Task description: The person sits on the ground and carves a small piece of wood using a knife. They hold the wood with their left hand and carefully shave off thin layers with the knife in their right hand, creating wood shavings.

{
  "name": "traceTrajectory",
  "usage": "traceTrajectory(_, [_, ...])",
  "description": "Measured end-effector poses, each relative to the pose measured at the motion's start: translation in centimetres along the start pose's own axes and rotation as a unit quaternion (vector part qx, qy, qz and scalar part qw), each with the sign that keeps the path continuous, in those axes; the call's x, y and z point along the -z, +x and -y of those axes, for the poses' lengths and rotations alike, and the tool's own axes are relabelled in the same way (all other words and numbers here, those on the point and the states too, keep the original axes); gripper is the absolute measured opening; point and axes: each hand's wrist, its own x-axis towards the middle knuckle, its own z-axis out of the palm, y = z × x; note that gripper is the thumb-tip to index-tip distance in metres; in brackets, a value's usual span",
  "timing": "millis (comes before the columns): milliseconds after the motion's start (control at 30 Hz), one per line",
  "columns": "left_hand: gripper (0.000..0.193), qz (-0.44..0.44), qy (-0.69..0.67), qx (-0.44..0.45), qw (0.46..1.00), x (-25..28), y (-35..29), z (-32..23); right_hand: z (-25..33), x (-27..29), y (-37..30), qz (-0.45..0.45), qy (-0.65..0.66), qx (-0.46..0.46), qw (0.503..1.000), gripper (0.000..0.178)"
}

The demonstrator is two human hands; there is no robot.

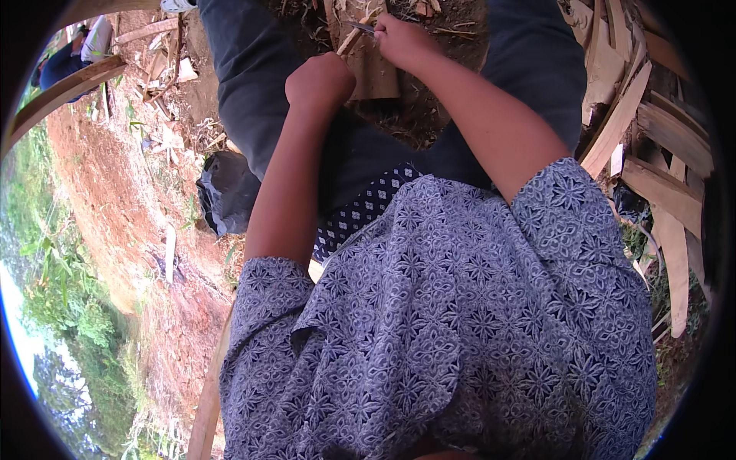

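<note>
Between my knees, at the top of the picture, my right hand (404, 41) is closed round a small knife, whose grey blade (360, 27) points to the left. The blade lies against or just over a thin, pale wooden strip (350, 41). My left hand (320, 81) is a fist at the lower end of that strip and appears to grip it; its fingertips are hidden. Beneath both hands is a brown piece of wood (376, 83) on the ground.
Split wooden slabs (667, 153) are piled to my right. A black plastic bag (228, 192) lies beside my left leg. Reddish soil (115, 199) with scattered chips stretches left, where a curved plank (69, 93) stands before another person (61, 61).
</note>
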Motion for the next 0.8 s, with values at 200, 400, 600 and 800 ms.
traceTrajectory(200, [0.034, -0.001, 0.020, 0.009, 1.000, 0.1, -0.7, -0.5, 0.8, -1.7, 2.7, -0.067, -0.036, -0.031, 0.997, 0.020])
traceTrajectory(400, [0.041, 0.022, -0.011, 0.030, 0.999, 0.9, 0.4, -0.3, -1.2, 0.9, 2.5, -0.004, 0.066, 0.021, 0.998, 0.025])
traceTrajectory(600, [0.047, 0.047, -0.040, 0.035, 0.997, 0.3, 1.7, 0.8, -1.5, -0.7, 0.1, 0.007, 0.053, 0.047, 0.997, 0.024])
traceTrajectory(800, [0.050, 0.034, -0.040, 0.034, 0.998, -0.1, 1.7, 0.8, 0.5, -1.3, 0.0, -0.049, 0.022, 0.004, 0.999, 0.023])
